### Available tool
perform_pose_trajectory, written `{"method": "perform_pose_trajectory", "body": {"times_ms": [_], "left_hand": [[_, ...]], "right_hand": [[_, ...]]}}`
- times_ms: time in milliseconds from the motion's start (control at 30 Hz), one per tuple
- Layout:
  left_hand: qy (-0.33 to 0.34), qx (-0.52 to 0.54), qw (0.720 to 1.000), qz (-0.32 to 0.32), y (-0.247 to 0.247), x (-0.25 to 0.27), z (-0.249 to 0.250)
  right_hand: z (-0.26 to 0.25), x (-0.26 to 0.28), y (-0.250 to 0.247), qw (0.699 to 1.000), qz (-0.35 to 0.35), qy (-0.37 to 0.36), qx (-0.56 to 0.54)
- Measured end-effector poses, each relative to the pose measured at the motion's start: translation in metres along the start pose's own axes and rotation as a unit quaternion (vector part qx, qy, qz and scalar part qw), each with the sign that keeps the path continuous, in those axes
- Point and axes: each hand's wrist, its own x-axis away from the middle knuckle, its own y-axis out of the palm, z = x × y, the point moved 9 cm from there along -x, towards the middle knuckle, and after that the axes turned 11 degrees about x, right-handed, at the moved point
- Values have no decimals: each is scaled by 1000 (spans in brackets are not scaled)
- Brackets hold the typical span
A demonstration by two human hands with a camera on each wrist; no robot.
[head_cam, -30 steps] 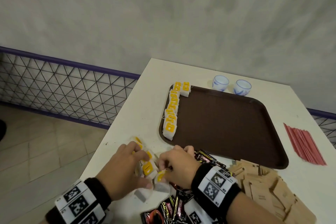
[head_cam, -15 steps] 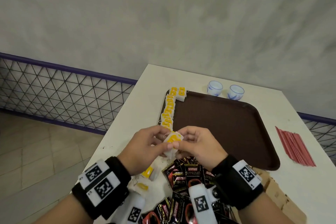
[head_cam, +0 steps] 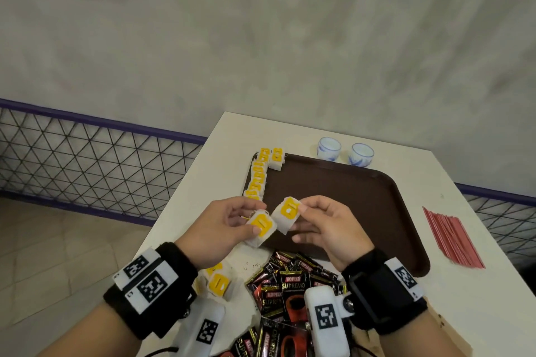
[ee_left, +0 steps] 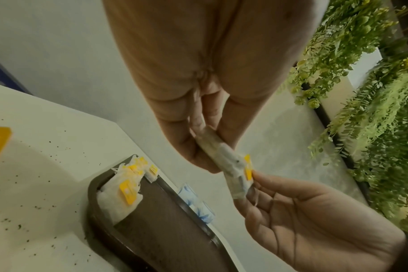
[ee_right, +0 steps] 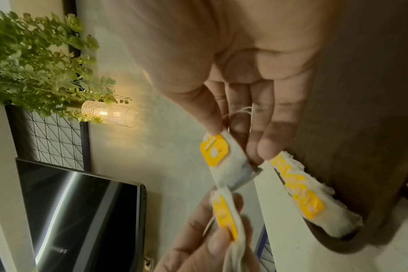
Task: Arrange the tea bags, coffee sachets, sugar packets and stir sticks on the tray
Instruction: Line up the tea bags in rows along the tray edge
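Observation:
My left hand (head_cam: 232,223) pinches a white tea bag with a yellow tag (head_cam: 262,226) above the tray's near left corner. My right hand (head_cam: 316,220) pinches a second tea bag (head_cam: 287,213) right beside it. The two bags nearly touch. A row of tea bags (head_cam: 258,175) lies along the left edge of the brown tray (head_cam: 342,200). Loose tea bags (head_cam: 219,284) lie on the table under my left wrist. Black coffee sachets (head_cam: 287,281) are heaped at the near edge. Red stir sticks (head_cam: 449,235) lie right of the tray. In the wrist views each pinched tea bag (ee_left: 231,162) (ee_right: 224,160) shows edge-on.
Two small blue-and-white cups (head_cam: 343,152) stand behind the tray on the white table (head_cam: 470,298). Brown sugar packets (head_cam: 438,324) peek out behind my right wrist. A wire fence (head_cam: 87,159) runs past the table's left side, with floor below.
Both hands lifted from the loose pile with tea bags, rose toward the tray and have now drawn slightly apart, each holding its own bag.

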Motion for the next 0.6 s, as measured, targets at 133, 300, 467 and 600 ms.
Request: {"method": "perform_pose_trajectory", "body": {"times_ms": [133, 300, 467, 600], "left_hand": [[-15, -7, 1000, -4, -6, -7, -4], [-8, 2, 1000, 30, -20, -27, -6], [-2, -20, 999, 50, -31, -66, -6], [-21, -57, 996, 64, -38, -109, -13]], "right_hand": [[0, -9, -15, 999, 27, 6, 16], [3, -40, -38, 996, 77, 32, 44], [7, -110, -54, 976, 119, 45, 178], [10, -169, -46, 967, 128, 43, 218]]}}
